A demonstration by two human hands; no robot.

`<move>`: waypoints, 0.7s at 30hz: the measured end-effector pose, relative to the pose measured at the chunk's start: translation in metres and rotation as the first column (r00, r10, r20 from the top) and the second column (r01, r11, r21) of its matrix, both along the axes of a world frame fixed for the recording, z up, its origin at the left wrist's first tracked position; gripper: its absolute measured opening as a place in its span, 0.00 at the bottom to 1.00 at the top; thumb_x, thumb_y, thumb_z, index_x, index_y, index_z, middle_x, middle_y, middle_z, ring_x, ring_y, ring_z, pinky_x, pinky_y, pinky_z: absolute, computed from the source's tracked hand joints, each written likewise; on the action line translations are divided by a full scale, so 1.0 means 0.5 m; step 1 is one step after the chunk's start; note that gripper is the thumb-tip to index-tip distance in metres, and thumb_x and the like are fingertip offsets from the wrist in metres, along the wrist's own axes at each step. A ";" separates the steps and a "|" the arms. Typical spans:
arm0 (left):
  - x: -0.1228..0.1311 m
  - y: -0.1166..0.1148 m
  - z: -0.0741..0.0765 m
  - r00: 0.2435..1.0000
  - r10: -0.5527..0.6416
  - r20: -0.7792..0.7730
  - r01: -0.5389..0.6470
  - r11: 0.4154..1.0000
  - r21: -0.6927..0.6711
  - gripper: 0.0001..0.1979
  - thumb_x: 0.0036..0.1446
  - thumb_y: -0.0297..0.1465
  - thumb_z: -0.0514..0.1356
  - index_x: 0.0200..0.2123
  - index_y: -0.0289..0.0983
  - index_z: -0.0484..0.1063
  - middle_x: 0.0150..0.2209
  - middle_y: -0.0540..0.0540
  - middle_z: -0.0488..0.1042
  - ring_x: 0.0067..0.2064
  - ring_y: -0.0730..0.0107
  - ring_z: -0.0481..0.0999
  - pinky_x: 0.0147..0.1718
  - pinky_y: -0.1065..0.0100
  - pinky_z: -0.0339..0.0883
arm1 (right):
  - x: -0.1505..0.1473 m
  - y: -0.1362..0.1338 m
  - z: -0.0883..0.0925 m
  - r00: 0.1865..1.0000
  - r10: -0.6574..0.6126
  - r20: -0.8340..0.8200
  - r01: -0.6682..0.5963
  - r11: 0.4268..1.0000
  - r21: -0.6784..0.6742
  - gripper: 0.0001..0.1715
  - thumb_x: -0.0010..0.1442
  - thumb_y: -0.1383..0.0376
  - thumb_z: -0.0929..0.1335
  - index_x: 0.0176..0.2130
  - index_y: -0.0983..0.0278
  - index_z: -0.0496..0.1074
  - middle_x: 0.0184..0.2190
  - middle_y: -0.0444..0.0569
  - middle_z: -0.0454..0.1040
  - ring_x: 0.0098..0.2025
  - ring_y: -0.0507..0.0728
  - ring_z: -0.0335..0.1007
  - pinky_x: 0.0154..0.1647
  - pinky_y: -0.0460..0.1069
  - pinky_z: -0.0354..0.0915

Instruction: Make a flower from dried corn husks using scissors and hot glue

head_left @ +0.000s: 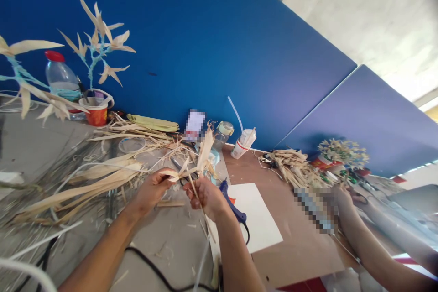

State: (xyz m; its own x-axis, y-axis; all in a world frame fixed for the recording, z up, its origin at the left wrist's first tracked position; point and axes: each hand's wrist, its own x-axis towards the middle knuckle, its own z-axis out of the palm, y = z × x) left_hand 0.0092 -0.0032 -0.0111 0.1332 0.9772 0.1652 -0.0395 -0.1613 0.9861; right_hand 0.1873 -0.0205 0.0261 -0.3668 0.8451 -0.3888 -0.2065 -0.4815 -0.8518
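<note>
Low in the middle of the view, my left hand [153,189] pinches the tip of a pale petal on a corn-husk flower [182,172]. My right hand [207,196] is closed round the thin stem just under that flower, and the stem runs down past the fingers. Behind my right hand stands a broad upright piece of dried husk [205,148]; whether the hand touches it I cannot tell. A blue glue gun [236,205] lies right of my right wrist, partly over a white sheet [262,226]. Dark scissors handles show partly behind the flower.
Long dried husks [106,171] and thin wires cover the left of the table. At the back are a red paper cup [96,114] with a husk-flower branch, a red-capped bottle [61,73] and a white cup [240,148]. A black cable [153,267] runs in front. Another person's arms [362,232] are at the right.
</note>
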 end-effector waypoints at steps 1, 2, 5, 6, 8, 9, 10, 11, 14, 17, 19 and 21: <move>0.001 0.000 0.000 1.000 -0.002 -0.006 0.002 1.000 0.002 0.09 0.48 0.38 0.62 0.27 0.37 0.73 0.27 0.48 0.72 0.32 0.67 0.68 0.34 0.67 0.63 | -0.011 -0.003 -0.005 1.000 0.008 0.006 -0.008 1.000 0.011 0.32 0.57 0.42 0.61 0.31 0.69 0.71 0.18 0.41 0.62 0.15 0.45 0.47 0.17 0.44 0.42; 0.002 0.000 -0.001 1.000 -0.012 -0.010 0.012 1.000 0.006 0.10 0.48 0.39 0.62 0.27 0.37 0.72 0.28 0.48 0.72 0.32 0.66 0.69 0.35 0.67 0.63 | -0.018 -0.006 -0.009 1.000 0.001 0.014 -0.001 1.000 0.031 0.30 0.56 0.43 0.62 0.31 0.69 0.71 0.19 0.40 0.63 0.15 0.45 0.48 0.18 0.44 0.42; 0.008 -0.003 -0.002 0.997 -0.071 -0.023 0.071 0.997 0.009 0.11 0.52 0.40 0.60 0.28 0.37 0.72 0.27 0.49 0.72 0.33 0.66 0.70 0.36 0.67 0.64 | -0.027 -0.009 -0.020 0.997 -0.043 0.064 0.036 0.994 0.106 0.30 0.54 0.42 0.65 0.31 0.68 0.70 0.19 0.39 0.62 0.15 0.44 0.47 0.17 0.43 0.41; 0.011 -0.004 -0.002 0.996 -0.082 -0.026 0.082 0.997 0.006 0.11 0.53 0.40 0.59 0.28 0.37 0.71 0.27 0.49 0.72 0.32 0.67 0.70 0.36 0.67 0.64 | -0.028 -0.008 -0.023 0.994 -0.055 0.091 0.043 0.990 0.131 0.31 0.54 0.42 0.65 0.30 0.68 0.70 0.18 0.39 0.61 0.15 0.44 0.47 0.17 0.43 0.41; 0.017 -0.006 -0.002 0.996 -0.083 -0.040 0.083 0.997 0.003 0.11 0.54 0.39 0.59 0.28 0.37 0.71 0.27 0.50 0.72 0.32 0.67 0.71 0.36 0.67 0.64 | -0.029 -0.008 -0.026 0.987 -0.062 0.149 0.037 0.986 0.163 0.32 0.55 0.41 0.63 0.28 0.68 0.70 0.17 0.39 0.61 0.15 0.44 0.48 0.17 0.43 0.41; 0.019 -0.006 -0.002 0.996 -0.072 -0.053 0.073 0.997 0.005 0.11 0.53 0.39 0.58 0.29 0.38 0.71 0.27 0.50 0.72 0.32 0.67 0.71 0.36 0.67 0.64 | -0.030 -0.008 -0.026 0.983 -0.058 0.172 0.029 0.985 0.169 0.33 0.55 0.40 0.63 0.28 0.68 0.70 0.16 0.39 0.60 0.14 0.44 0.48 0.16 0.43 0.41; 0.020 -0.007 -0.002 0.996 -0.064 -0.066 0.064 0.998 0.009 0.10 0.53 0.39 0.58 0.29 0.38 0.72 0.27 0.49 0.73 0.32 0.66 0.71 0.36 0.67 0.64 | -0.031 -0.008 -0.026 0.980 -0.057 0.189 0.024 0.984 0.175 0.34 0.56 0.40 0.62 0.27 0.68 0.70 0.15 0.39 0.60 0.14 0.44 0.47 0.16 0.43 0.41; 0.021 -0.007 -0.002 0.995 -0.057 -0.078 0.058 0.998 0.014 0.10 0.53 0.39 0.58 0.30 0.38 0.72 0.28 0.49 0.73 0.33 0.66 0.71 0.37 0.67 0.65 | -0.032 -0.008 -0.025 0.978 -0.056 0.200 0.020 0.984 0.176 0.34 0.57 0.40 0.61 0.26 0.69 0.70 0.14 0.39 0.60 0.13 0.44 0.47 0.16 0.43 0.40; 0.021 -0.008 0.000 0.993 -0.050 -0.103 0.052 0.998 0.021 0.10 0.52 0.38 0.58 0.31 0.37 0.72 0.29 0.48 0.74 0.34 0.65 0.72 0.37 0.67 0.65 | -0.033 -0.009 -0.020 0.974 -0.046 0.222 0.016 0.991 0.134 0.34 0.59 0.43 0.61 0.23 0.69 0.70 0.12 0.39 0.59 0.12 0.44 0.46 0.14 0.43 0.39; 0.019 -0.008 -0.001 0.991 -0.061 -0.119 0.065 0.997 0.035 0.10 0.52 0.38 0.58 0.31 0.37 0.73 0.30 0.47 0.74 0.35 0.64 0.72 0.37 0.66 0.65 | -0.028 -0.008 -0.015 0.981 -0.005 0.192 0.000 1.000 0.023 0.32 0.61 0.47 0.60 0.19 0.68 0.68 0.09 0.39 0.56 0.11 0.44 0.43 0.13 0.42 0.39; 0.016 -0.008 -0.003 0.991 -0.079 -0.110 0.084 0.995 0.045 0.11 0.53 0.39 0.58 0.31 0.37 0.73 0.30 0.47 0.74 0.35 0.64 0.71 0.37 0.66 0.65 | -0.023 -0.006 -0.014 0.993 0.035 0.112 -0.027 0.997 -0.072 0.32 0.63 0.51 0.58 0.17 0.67 0.65 0.07 0.38 0.53 0.10 0.44 0.41 0.12 0.41 0.40; 0.014 -0.008 -0.007 0.991 -0.100 -0.091 0.105 0.993 0.048 0.11 0.53 0.39 0.58 0.32 0.36 0.73 0.30 0.47 0.74 0.35 0.64 0.71 0.38 0.66 0.64 | -0.016 -0.003 -0.015 0.995 0.103 -0.009 -0.103 0.983 -0.153 0.33 0.65 0.53 0.57 0.15 0.66 0.63 0.07 0.38 0.51 0.09 0.44 0.38 0.11 0.41 0.40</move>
State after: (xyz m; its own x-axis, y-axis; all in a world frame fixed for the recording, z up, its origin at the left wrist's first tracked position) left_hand 0.0161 -0.0073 -0.0145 0.2483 0.9479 0.1994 0.0288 -0.2130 0.9766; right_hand 0.1795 -0.0220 0.0184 -0.4495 0.7332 -0.5102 -0.1503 -0.6251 -0.7660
